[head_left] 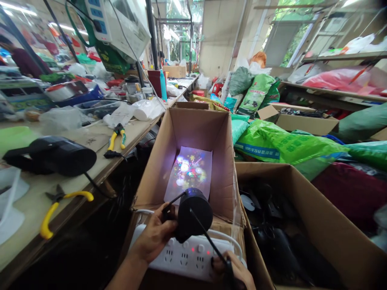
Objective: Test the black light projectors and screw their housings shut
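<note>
One lamp (196, 213) hovers near, over a power strip (184, 257), bracket (175, 200) clamped in the left hand (155, 231); the right hand (237, 270) grips its cord (208, 235). Beyond, a carton (199, 125); left, a cluttered bench (26, 237); right, bags (269, 139); far, a wall (219, 36).

Cannot see the front of the black lamp (196, 213), turned away into the carton (199, 125), nor the covered part of the sheet (199, 161) beyond. Cannot count all fingers of the left hand (155, 233) beneath its thumb. Cannot make out the end of the black cord (207, 234) at the right hand (244, 274), cut off below. Cannot read the small writing (91, 141) inside the right edge of the counter (33, 201). Cannot sort the dark things (275, 233) in the neighbouring carton (329, 221).
</note>
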The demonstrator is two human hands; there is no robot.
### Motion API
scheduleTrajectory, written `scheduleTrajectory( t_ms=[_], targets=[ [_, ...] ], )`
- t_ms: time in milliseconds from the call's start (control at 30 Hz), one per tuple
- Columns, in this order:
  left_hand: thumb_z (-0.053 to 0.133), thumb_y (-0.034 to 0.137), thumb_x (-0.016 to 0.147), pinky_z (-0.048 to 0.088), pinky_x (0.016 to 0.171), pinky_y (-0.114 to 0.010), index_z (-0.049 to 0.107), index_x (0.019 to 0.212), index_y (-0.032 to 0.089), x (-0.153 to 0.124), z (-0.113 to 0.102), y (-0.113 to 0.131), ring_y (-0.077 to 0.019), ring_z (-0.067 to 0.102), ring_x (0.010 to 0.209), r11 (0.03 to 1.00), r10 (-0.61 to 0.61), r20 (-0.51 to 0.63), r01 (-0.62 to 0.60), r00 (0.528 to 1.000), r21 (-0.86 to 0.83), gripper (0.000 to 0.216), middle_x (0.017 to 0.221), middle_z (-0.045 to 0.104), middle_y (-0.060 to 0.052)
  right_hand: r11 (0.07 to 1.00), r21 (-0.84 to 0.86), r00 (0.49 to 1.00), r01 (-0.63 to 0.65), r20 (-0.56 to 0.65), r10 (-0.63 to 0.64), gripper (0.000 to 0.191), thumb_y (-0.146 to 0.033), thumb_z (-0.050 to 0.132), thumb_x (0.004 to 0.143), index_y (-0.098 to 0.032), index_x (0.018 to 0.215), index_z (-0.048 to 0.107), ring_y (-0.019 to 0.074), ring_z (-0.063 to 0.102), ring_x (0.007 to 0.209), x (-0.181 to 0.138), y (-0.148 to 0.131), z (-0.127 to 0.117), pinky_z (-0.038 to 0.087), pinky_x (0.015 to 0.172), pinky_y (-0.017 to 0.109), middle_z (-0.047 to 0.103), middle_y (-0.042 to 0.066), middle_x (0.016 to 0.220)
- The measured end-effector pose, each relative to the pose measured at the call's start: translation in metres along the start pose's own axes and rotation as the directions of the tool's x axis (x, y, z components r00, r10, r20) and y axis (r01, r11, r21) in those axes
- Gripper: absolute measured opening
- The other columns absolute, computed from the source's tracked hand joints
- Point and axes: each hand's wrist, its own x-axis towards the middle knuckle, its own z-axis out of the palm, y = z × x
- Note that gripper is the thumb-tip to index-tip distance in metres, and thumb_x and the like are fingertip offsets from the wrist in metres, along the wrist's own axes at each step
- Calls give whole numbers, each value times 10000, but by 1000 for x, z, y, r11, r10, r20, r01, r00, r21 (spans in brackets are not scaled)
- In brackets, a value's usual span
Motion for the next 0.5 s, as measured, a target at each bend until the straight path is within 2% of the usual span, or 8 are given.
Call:
scheduleTrajectory(
  t_ms=[67,133,233,333,400,467,500],
  targets=[
    [803,225,630,436,618,-207,619,758,195,-2,3,1,-112,555,640,987,73,-2,-72,997,143,226,717,613,32,996,68,998,-65,6,65,60,-273,638,809,-232,770,620,182,654,578,2,-3,-6,557,527,230,655,21,660],
    [730,213,710,418,617,-212,580,750,188,-4,5,1,-119,534,638,921,139,24,-138,990,364,158,685,588,35,963,186,981,-195,28,193,38,-254,631,822,-227,847,626,183,661,599,3,-8,-12,562,537,230,669,32,696],
    [629,219,787,375,570,-218,545,768,189,-11,8,-2,-123,479,592,736,208,44,-186,977,651,92,632,525,45,858,352,924,-373,61,377,77,-292,597,857,-218,863,619,193,677,677,6,-11,-16,576,575,238,685,50,771],
    [588,203,796,349,544,-227,553,795,202,-21,15,-4,-131,468,560,550,314,69,-241,947,800,35,612,512,49,757,452,865,-472,71,497,201,-333,583,869,-221,1035,589,231,671,911,12,-12,-17,588,739,303,678,90,1048],
    [554,160,795,362,555,-235,563,824,207,-29,23,-5,-143,501,577,435,318,172,-305,932,848,56,645,555,33,711,513,857,-482,104,505,406,-374,557,881,-260,1259,462,222,664,926,19,-17,-17,592,726,313,591,106,1246],
    [519,104,783,393,582,-246,565,860,203,-37,32,-5,-162,548,621,323,257,304,-378,917,868,134,712,609,3,725,542,893,-425,118,434,576,-453,528,881,-295,1389,306,202,675,824,27,-28,-18,598,651,303,552,115,1295],
    [518,80,761,409,594,-258,566,872,198,-41,37,-6,-177,570,644,248,228,366,-418,902,874,169,744,631,-17,764,527,919,-372,95,381,626,-486,508,882,-297,1420,250,205,679,798,31,-33,-18,599,640,308,565,120,1274]
  ],
)
